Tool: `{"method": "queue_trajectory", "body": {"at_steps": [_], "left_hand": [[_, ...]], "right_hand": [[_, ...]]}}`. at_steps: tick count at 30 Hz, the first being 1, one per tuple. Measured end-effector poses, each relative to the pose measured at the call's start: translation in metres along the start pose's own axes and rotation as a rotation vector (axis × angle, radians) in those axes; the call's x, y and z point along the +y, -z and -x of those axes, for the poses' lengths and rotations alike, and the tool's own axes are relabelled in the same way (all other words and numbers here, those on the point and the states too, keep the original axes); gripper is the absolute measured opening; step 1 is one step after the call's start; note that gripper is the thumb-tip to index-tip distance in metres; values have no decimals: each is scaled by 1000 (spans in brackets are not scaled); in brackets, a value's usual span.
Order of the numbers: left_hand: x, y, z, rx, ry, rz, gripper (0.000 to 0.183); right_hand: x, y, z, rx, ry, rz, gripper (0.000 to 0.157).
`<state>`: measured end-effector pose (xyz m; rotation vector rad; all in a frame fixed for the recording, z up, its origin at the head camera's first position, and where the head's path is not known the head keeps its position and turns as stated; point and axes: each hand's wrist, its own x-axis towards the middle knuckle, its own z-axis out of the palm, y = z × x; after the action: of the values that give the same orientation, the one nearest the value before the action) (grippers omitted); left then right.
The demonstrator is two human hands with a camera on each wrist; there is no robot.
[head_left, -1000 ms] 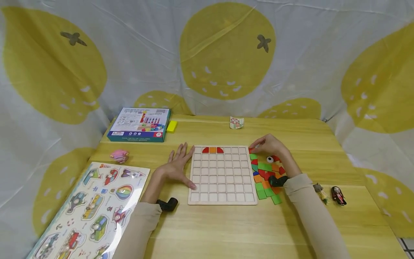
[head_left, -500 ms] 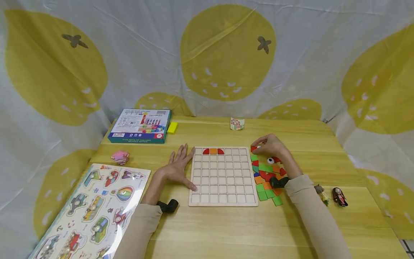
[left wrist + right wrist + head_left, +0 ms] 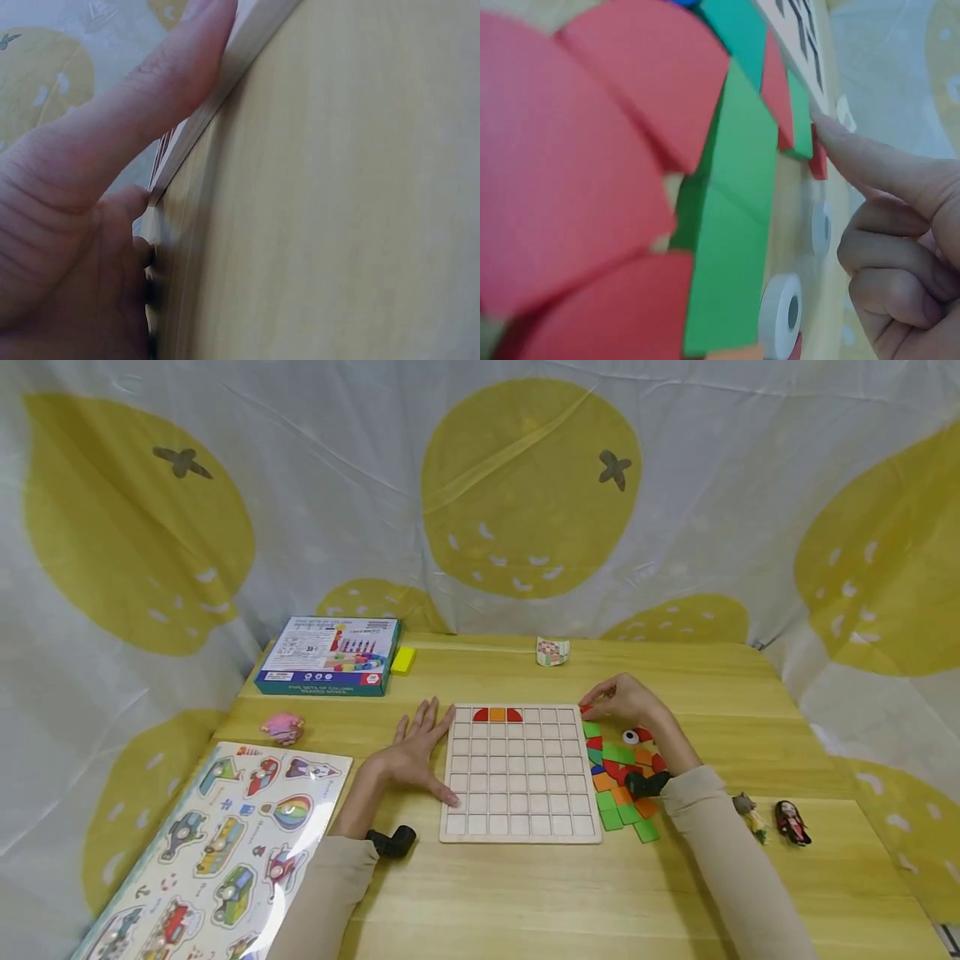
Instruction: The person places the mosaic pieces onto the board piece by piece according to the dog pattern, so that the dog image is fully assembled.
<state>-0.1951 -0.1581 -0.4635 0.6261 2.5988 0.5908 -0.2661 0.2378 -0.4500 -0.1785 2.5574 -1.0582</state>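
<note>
A square wooden grid board point(image 3: 521, 839) lies on the table, with two red quarter-circle pieces and an orange square point(image 3: 497, 715) between them in its top row. My left hand point(image 3: 408, 756) spreads along the board's left side; its thumb point(image 3: 161, 90) touches the edge in the left wrist view. At the upper right corner, my right hand point(image 3: 628, 700) pinches a small red piece point(image 3: 819, 154) between thumb and index finger, the other fingers curled. Below it lies a pile of red, green, orange and blue pieces, including green pieces point(image 3: 618, 754) and a white eye disc point(image 3: 632, 737).
A peg puzzle of vehicles point(image 3: 217, 843) lies at left, below a pink toy point(image 3: 283, 728). Further back sit a bead set box point(image 3: 330, 656), a yellow block point(image 3: 403, 661) and a patterned paper point(image 3: 552, 652). Two small figurines point(image 3: 792, 823) lie at right.
My right hand shifts slightly right from the board's corner, then back to it with the red piece. The left hand stays at the board's edge. The head view tilts slightly upward.
</note>
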Motion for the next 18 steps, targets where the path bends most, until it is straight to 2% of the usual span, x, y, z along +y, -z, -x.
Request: {"method": "queue_trajectory", "body": {"at_steps": [3, 7, 10, 18], "left_hand": [[-1, -2, 0, 9, -2, 11, 146], [0, -1, 1, 5, -2, 14, 146], [1, 0, 2, -1, 1, 15, 146], [-2, -1, 0, 6, -4, 17, 146]], "right_hand": [[2, 1, 3, 34, -52, 34, 30], [1, 2, 10, 131, -121, 118, 40], [-1, 1, 13, 170, -131, 137, 40], [-6, -2, 9, 99, -74, 0, 23]]}}
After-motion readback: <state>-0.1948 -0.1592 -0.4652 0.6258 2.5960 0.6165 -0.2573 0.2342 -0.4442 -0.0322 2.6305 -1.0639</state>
